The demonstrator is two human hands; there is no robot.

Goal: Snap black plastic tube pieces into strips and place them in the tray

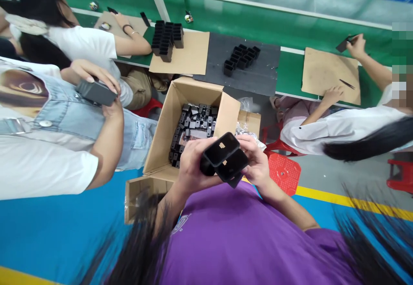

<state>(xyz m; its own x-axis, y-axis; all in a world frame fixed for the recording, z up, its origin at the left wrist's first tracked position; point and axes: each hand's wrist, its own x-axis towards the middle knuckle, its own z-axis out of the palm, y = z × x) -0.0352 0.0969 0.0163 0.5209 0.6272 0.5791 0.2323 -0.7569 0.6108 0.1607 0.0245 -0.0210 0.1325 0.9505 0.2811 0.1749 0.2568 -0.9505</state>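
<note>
Several black rectangular plastic cases (222, 148) are bunched together between my two hands, their open ends facing up toward me. My left hand (195, 162) wraps around the bunch from the left. From the right, my right hand (256, 161) grips the same bunch with its fingers at the far edge. Inside two of the cases a small pale opening shows at the bottom. Just beyond my hands stands an open cardboard box (163, 134), holding many similar black pieces (201, 119). The undersides of the held cases are mostly hidden.
A co-worker at left holds dark cases (101, 91). Black cases stand in groups on a cardboard sheet (193, 54) and a dark mat (264, 72) on the green bench. Another person sits at right by a cardboard mat (329, 72). A red stool (284, 175) stands close to my right.
</note>
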